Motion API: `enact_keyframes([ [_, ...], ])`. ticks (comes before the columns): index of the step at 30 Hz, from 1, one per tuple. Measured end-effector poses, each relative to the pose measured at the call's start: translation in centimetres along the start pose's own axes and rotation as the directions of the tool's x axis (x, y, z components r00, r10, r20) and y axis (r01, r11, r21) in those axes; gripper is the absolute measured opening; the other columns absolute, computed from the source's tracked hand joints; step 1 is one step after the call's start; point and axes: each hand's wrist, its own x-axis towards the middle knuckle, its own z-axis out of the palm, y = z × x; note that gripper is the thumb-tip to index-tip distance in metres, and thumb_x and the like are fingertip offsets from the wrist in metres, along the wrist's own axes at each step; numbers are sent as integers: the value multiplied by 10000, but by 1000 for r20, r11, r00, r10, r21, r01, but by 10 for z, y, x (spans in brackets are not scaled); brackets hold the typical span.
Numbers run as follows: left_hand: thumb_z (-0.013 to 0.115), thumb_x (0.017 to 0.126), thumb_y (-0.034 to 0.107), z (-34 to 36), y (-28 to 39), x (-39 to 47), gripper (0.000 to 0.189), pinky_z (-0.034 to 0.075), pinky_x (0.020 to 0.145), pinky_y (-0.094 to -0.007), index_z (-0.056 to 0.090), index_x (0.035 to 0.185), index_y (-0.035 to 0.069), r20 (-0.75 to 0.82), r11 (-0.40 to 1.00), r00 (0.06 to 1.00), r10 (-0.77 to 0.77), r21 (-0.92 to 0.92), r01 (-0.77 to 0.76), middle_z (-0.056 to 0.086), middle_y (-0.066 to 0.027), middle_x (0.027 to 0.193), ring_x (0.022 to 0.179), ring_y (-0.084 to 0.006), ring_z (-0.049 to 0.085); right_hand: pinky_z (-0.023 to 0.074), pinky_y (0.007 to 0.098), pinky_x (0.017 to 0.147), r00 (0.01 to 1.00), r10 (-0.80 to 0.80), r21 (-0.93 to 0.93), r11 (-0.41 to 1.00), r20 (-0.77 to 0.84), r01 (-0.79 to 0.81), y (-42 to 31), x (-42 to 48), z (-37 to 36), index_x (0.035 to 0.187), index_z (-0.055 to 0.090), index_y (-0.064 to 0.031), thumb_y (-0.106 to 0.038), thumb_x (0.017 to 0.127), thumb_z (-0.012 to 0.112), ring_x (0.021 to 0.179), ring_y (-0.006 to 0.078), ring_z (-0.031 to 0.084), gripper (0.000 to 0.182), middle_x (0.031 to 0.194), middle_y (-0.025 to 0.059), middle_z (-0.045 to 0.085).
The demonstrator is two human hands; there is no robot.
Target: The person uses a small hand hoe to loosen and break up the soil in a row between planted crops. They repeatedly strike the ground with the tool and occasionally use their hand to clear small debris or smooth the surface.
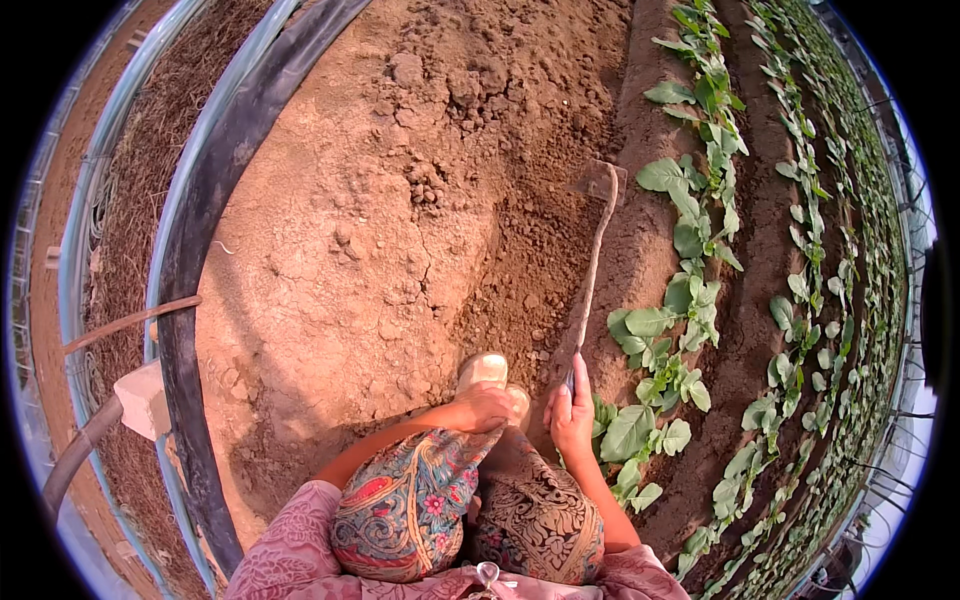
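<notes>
My right hand (573, 421) grips the short handle of a hand hoe (598, 251), its index finger stretched along the handle. The hoe's thin neck runs away from me to a flat metal blade (598, 181), which lies on the loose soil at the foot of a planted ridge. My left hand (480, 407) rests at my knee, against the patterned trouser cloth (411, 495). Its fingertips are partly hidden, so whether they pinch the cloth is unclear. Pale shoes (484, 367) show just beyond that hand.
Leafy green plants (679, 300) line the ridge close on my right, with more rows beyond. Crumbled dark soil (517, 277) borders dry, cracked ground (337, 240). At left run a black hose (184, 247) and blue-edged sheeting (161, 225), beside a pale block (142, 401) and a stick (131, 324).
</notes>
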Motion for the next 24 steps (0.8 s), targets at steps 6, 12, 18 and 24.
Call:
enact_keyframes([
  [6, 555, 736, 203, -4, -1, 12, 213, 303, 871, -341, 634, 931, 171, 75, 998, 996, 45, 46, -48, 589, -19, 984, 1019, -181, 485, 421, 236, 659, 948, 309, -358, 896, 74, -264, 21, -41, -46, 1315, 327, -100, -102, 848, 456, 672, 115, 486, 484, 801, 49, 549],
  [12, 544, 746, 181, 0, 0, 6, 235, 277, 921, -362, 636, 961, 198, 17, 996, 998, 68, 55, -69, 584, -6, 994, 1021, -176, 479, 399, 213, 615, 994, 110, -329, 939, 23, -96, 52, -74, -50, 1309, 334, -96, -107, 877, 444, 636, 76, 424, 445, 747, -12, 481],
  [18, 560, 725, 182, -5, -2, 6, 157, 332, 860, -316, 627, 862, 146, 10, 987, 992, 129, 99, -130, 581, 11, 897, 947, -166, 505, 415, 227, 624, 962, 270, -149, 953, 33, -262, 28, -70, -46, 1290, 368, -95, -128, 871, 477, 660, 110, 475, 435, 798, 18, 522],
  [24, 575, 702, 181, -4, 1, 13, 134, 340, 843, -315, 618, 819, 133, -104, 980, 976, 189, 86, -181, 583, 4, 856, 904, -173, 516, 447, 292, 773, 985, 143, -569, 820, 99, -62, 71, -79, -71, 1284, 379, -188, -185, 848, 505, 950, 265, 577, 454, 1133, 164, 532],
])
